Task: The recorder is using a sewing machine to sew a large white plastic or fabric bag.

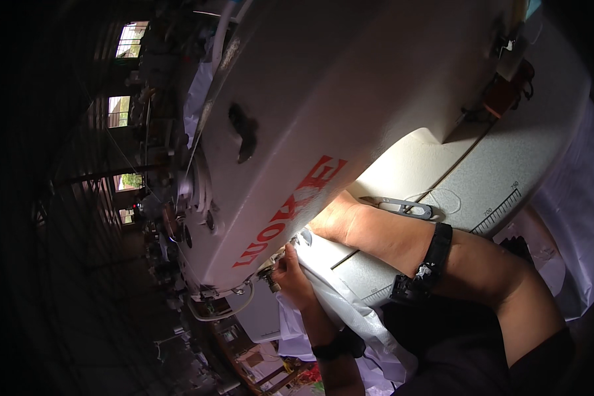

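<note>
The large white head of a sewing machine [376,99] slants across the view, over a pale machine bed. My left hand [292,278] is at its needle end, fingers curled up beside a small metal knob [270,280]. What those fingers pinch, if anything, is too small to make out. White fabric [340,297] runs from under the needle end, next to my left hand, down toward my lap. My right hand [333,218] reaches across the bed and under the machine arm, which hides its fingers. Thread snips [402,207] lie on the bed beside my right wrist.
A ruler scale [498,211] marks the front edge of the bed. Loose thread [445,198] curls near the snips. More pale fabric [574,218] hangs at the right. A dark workshop with small bright windows [119,111] extends to the left.
</note>
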`<state>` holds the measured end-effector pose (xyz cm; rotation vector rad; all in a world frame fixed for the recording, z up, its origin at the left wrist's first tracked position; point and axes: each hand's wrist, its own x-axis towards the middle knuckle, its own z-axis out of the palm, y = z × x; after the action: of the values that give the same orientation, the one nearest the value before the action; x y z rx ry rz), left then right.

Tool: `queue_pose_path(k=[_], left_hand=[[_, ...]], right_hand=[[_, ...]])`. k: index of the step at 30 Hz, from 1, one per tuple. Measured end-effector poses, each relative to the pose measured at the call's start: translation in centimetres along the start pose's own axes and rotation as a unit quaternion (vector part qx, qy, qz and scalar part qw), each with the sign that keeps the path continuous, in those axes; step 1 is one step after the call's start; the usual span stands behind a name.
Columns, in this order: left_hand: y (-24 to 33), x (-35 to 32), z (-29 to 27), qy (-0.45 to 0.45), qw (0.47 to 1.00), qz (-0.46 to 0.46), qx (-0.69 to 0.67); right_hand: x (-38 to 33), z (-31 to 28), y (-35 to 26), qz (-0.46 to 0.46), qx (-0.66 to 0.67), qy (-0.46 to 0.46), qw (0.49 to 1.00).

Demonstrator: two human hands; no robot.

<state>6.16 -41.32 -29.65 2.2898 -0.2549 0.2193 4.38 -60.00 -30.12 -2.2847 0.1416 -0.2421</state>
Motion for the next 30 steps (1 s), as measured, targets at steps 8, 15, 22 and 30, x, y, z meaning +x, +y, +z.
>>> queue_pose_path(k=[8,15,22,30], left_hand=[[-0.3,0.0,0.2,-0.007,1.0,0.019,-0.021],[0.5,-0.2,0.1,0.0,1.0,-0.02,0.003],[0.8,-0.2,0.3,-0.001,1.0,-0.015,-0.003],[0.7,-0.1,0.4,0.02,1.0,-0.02,-0.011]], right_hand=[[0.0,-0.1,-0.1,-0.023,-0.052,0.02,0.998],[-0.1,-0.3,-0.3,-0.011,-0.03,0.028,0.999],[0.2,-0.2,-0.1,-0.009,-0.033,-0.011,0.999],[0.1,-0.4,-0.2,-0.004,-0.019,0.001,1.0]])
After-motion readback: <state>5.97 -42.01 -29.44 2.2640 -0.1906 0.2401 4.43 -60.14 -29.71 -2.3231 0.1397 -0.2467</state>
